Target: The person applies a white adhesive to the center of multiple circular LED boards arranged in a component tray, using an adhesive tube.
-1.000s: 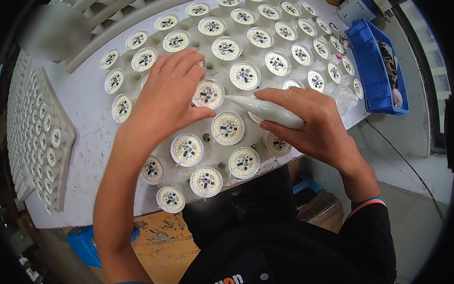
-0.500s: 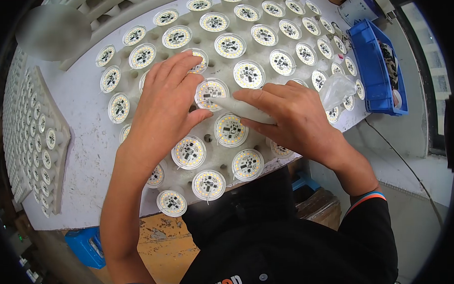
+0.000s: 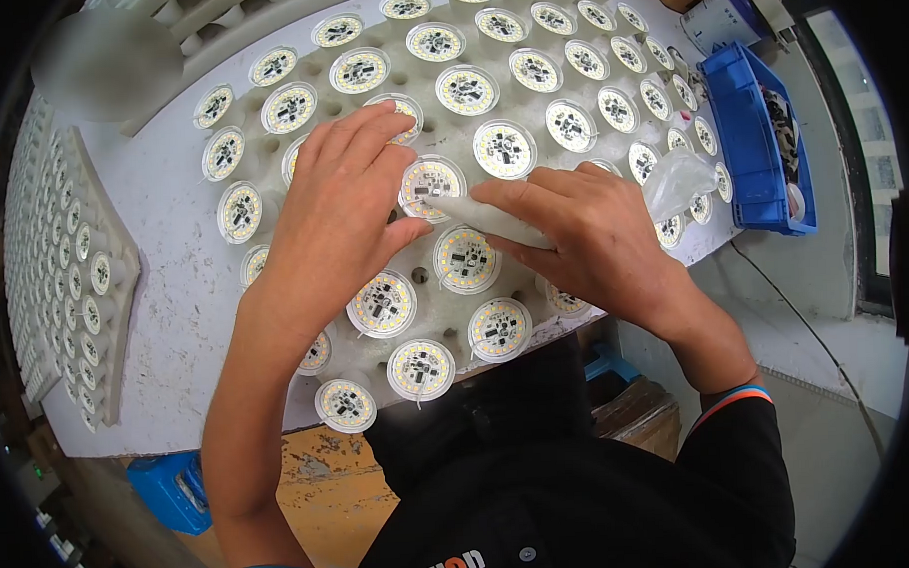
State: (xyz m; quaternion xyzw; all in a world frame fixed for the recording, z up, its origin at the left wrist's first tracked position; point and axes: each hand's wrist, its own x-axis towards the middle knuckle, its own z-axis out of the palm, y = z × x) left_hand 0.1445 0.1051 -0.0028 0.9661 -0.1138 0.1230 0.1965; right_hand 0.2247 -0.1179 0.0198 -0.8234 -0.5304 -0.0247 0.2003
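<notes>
My right hand [image 3: 583,229] is closed around a soft, whitish squeeze bag [image 3: 487,219]. The bag's narrow tip points left and rests over the circuit board of an LED bulb [image 3: 433,185], where it meets the small components. My left hand [image 3: 346,188] curves around the left side of this bulb, forefinger at its upper rim and thumb at its lower rim. Its other fingers reach over a neighbouring LED bulb [image 3: 405,110], partly covering it. Just below sits another LED bulb [image 3: 468,258], its round board ringed with yellow LEDs.
Many similar bulbs stand in rows in a pale holder tray [image 3: 445,304] on the white table [image 3: 180,294]. A second loaded tray [image 3: 123,266] lies left. A crumpled clear plastic bag [image 3: 677,183] and a blue bin [image 3: 762,213] are at the right.
The view has shifted slightly, so the bulbs appear a little farther right. Both hands keep nearly the same pose, and the bag's tip stays over the same bulb.
</notes>
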